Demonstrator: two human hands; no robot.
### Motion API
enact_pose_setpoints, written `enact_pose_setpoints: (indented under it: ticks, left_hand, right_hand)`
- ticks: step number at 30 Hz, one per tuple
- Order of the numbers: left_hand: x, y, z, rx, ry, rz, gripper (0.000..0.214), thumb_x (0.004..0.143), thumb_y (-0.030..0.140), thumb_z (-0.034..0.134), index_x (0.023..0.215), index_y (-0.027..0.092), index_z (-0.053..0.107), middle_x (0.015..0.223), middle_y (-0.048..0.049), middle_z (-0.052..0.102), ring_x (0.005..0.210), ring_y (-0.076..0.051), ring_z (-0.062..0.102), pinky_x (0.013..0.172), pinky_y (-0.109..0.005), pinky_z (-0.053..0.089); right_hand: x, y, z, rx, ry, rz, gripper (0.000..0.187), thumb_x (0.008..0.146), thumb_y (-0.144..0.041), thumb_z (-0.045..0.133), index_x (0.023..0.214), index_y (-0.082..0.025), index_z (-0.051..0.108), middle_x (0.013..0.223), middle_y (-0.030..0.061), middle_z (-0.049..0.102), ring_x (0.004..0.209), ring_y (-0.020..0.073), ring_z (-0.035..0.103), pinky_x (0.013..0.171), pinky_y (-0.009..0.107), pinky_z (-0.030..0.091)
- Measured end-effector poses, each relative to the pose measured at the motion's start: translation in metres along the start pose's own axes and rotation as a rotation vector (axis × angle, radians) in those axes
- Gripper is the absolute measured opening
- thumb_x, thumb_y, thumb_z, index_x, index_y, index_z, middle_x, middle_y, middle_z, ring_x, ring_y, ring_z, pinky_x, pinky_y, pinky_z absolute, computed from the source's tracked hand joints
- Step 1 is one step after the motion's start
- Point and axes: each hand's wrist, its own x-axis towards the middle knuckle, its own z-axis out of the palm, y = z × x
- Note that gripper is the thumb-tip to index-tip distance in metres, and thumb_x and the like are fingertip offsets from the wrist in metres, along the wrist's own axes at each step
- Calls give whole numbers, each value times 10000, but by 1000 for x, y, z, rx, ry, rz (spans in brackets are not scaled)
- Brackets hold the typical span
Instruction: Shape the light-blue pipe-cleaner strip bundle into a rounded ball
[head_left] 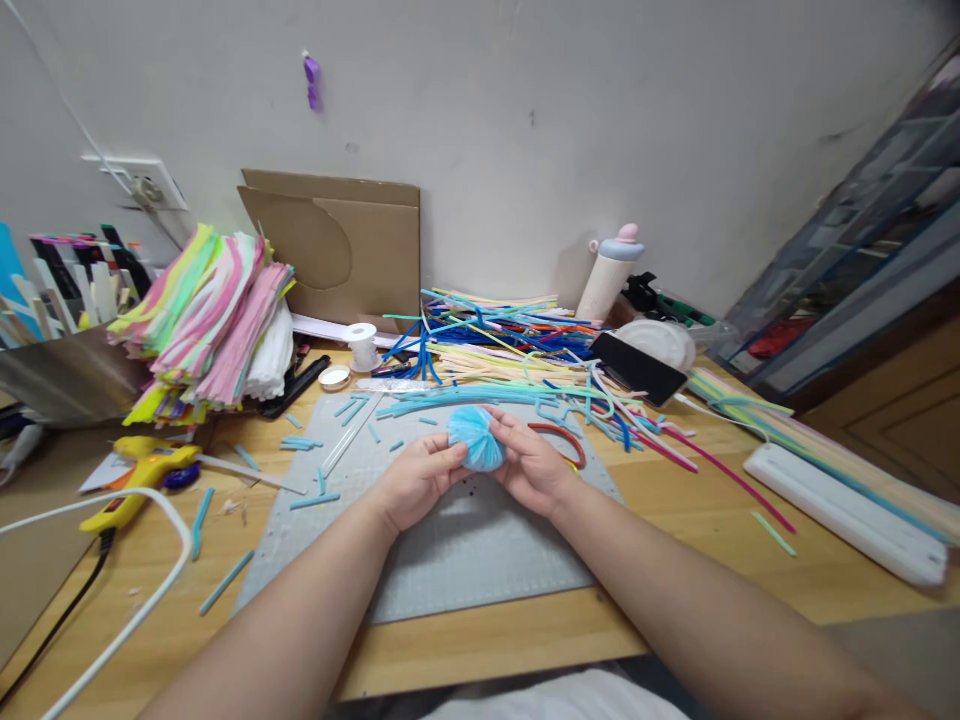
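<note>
A light-blue fuzzy ball [475, 440], wound from pipe cleaner, is held over the grey cutting mat [465, 545]. My left hand [416, 480] pinches its left side with closed fingers. Fingers of my right hand [531, 462] are curled round its right side. Both hands touch the ball above the middle of the mat. Short blue pipe-cleaner offcuts [313, 500] lie scattered on the mat's left part and on the wooden table [675, 570].
A heap of coloured pipe cleaners [510, 370] lies behind the mat, with a black phone [637, 368] on it. A yellow glue gun [142, 475] lies left, near stacked coloured paper [210, 325]. A white spool [364, 345], a bottle [611, 272] and cardboard [337, 250] stand at the back. A white tube [847, 525] lies right.
</note>
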Motion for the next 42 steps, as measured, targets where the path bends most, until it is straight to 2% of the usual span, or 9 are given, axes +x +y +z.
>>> enact_pose_setpoints:
  ticks: [3,9,13,16,19,25,37,39,42]
  left_hand:
    - [-1,1,-1,2,-5,-19,240,765,247,705,972,127,719,1000,-97,716,940,-188,640,926,-304,439]
    - [-3,0,0,32,-3,-51,281,754,319,719,955,124,727,935,-101,731,888,-198,656,927,-350,446]
    - [-1,-5,0,88,33,11,243,692,281,776,872,121,743,866,-84,740,855,-193,648,920,-327,420]
    - [1,-8,-1,125,74,75,239,693,281,777,881,138,746,902,-64,742,911,-196,636,975,-327,370]
    - [1,-9,0,149,85,104,257,692,278,778,916,157,743,924,-50,739,942,-203,628,1008,-349,342]
    - [3,-8,4,128,13,77,363,695,451,741,906,155,743,953,-95,728,964,-261,622,991,-417,377]
    - [-1,-11,1,154,70,49,247,666,260,789,875,133,747,859,-54,734,871,-202,623,970,-358,355]
    - [0,-11,3,143,48,49,270,666,270,788,892,130,745,881,-65,732,894,-210,619,976,-357,356]
    - [1,-10,6,92,18,53,301,718,375,733,909,143,737,941,-85,720,946,-232,613,971,-373,378]
  right_hand:
    - [0,-1,0,-4,8,-3,305,747,-222,719,1027,-206,598,924,2,696,746,127,649,660,236,501]
    - [2,1,-3,-8,20,0,319,730,-225,736,1022,-196,611,927,4,687,749,123,642,665,238,495]
    - [1,2,-3,-7,37,-27,323,752,-267,719,1051,-217,608,894,-10,690,738,125,634,660,241,481]
    - [0,4,-1,0,29,-42,269,782,-330,687,1016,-213,628,901,-4,697,770,134,629,700,249,479]
    - [0,5,0,2,0,-29,233,772,-311,696,967,-192,652,906,14,705,793,146,626,700,254,474]
    - [4,3,-5,3,-1,-19,271,738,-300,726,983,-206,657,890,2,718,798,163,642,692,271,476]
    - [0,2,-1,-8,11,4,319,717,-272,745,1009,-192,644,887,15,718,767,149,660,661,245,493]
    - [1,2,-2,-5,21,-3,317,725,-274,736,1016,-192,642,882,13,718,739,142,658,648,241,496]
    - [2,1,-5,-3,43,-19,299,736,-274,722,1013,-196,641,875,6,717,703,132,652,630,236,499]
